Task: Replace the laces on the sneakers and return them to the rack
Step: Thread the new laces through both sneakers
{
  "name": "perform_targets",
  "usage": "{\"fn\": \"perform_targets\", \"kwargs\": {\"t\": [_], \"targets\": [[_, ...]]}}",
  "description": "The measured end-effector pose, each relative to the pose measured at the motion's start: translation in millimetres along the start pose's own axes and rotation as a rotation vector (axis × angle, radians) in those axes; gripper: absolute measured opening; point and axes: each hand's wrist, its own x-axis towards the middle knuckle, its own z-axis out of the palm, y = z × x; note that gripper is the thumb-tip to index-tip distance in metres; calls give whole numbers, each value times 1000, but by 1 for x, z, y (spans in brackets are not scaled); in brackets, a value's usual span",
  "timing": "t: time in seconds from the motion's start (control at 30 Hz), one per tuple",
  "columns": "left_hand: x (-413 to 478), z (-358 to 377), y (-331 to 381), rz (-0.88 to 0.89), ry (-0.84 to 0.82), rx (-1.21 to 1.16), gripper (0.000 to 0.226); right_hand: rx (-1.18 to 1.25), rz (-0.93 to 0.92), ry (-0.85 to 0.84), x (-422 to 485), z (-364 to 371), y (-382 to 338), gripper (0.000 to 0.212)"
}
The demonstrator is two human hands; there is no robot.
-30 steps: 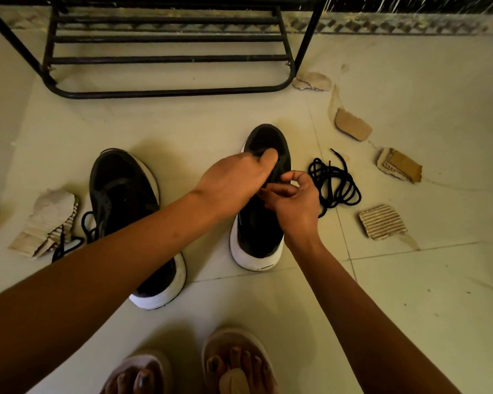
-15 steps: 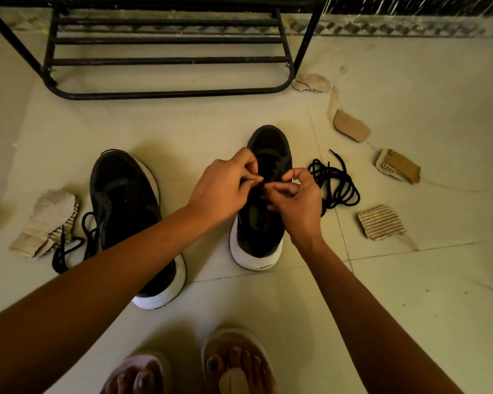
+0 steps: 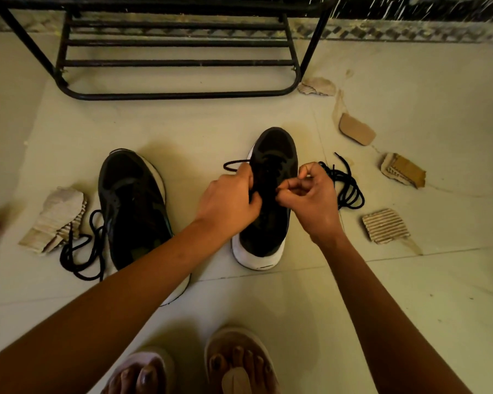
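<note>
As a black sneaker [image 3: 273, 149] stands on the tiled floor [image 3: 211, 123] in front of a metal shoe rack [image 3: 177, 63], the left hand [image 3: 228, 203] and right hand [image 3: 310, 200] each pinch its black lace [image 3: 234, 164] in a tightly closed grip; a second sneaker [image 3: 131, 200] and a coiled loose lace [image 3: 346, 184] lie on either side.

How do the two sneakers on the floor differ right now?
The right-side sneaker has both hands at its eyelets: the left hand grips a lace looping out sideways, the right hand pinches close by. The left-side sneaker is untouched. It also sits nearer the person, partly hidden by the forearm, while the right-side sneaker shows its whole toe. Both are black with white soles and stand on the floor, not on the rack.
</note>
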Motion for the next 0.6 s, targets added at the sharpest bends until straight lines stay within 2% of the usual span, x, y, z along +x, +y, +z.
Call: {"fn": "perform_targets", "kwargs": {"t": [0.13,0.2,0.3,0.37,0.43,0.5,0.6], "targets": [[2,-3,-1,-64,-33,-109,14,144,48,-73,-1,-32,-12,41],[0,-4,-1,-88,-27,-138,12,347,80,-129,-4,-55,-16,39],[0,-4,-2,-112,-28,-148,13,654,46,-303,-7,-88,-21,38],[-1,-5,1,-52,-40,-59,18,750,26,-472,-8,-99,-23,34],[-1,-7,5,79,-18,3,33,812,11,-606,-8,-97,-27,30],[1,-9,9,186,32,-17,45,774,6,-629,-10,-83,-33,30],[6,-13,10,277,101,-95,43,747,-9,-598,-12,-62,-39,31]]}}
